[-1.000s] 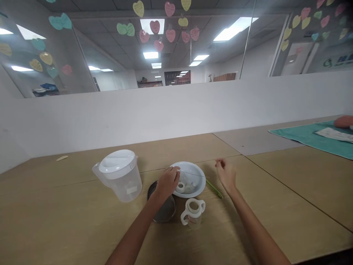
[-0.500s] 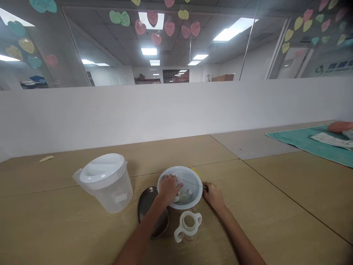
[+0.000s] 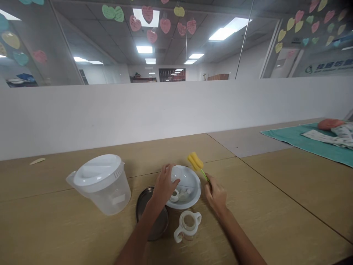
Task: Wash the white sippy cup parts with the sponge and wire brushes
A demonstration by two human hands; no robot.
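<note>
Currently a yellow sponge brush (image 3: 195, 161) slants up and leftward from the right hand (image 3: 216, 195), which curls tightly around its green handle (image 3: 204, 174) beside the white bowl (image 3: 194, 177). The left hand (image 3: 164, 183) arches over that bowl's left side, thumb spread; whether it grips anything cannot be told.

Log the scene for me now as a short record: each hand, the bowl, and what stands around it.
Left hand: at the bowl's left side, beside a clear item; grip unclear
Right hand: holding the sponge brush by its green handle, yellow head pointing away from the person
Bowl: white, with a white ring and other small parts inside
Under left forearm: dark metal dish
Near side of bowl: two-handled cup
Left: lidded pitcher
Far right: teal cloth
</note>
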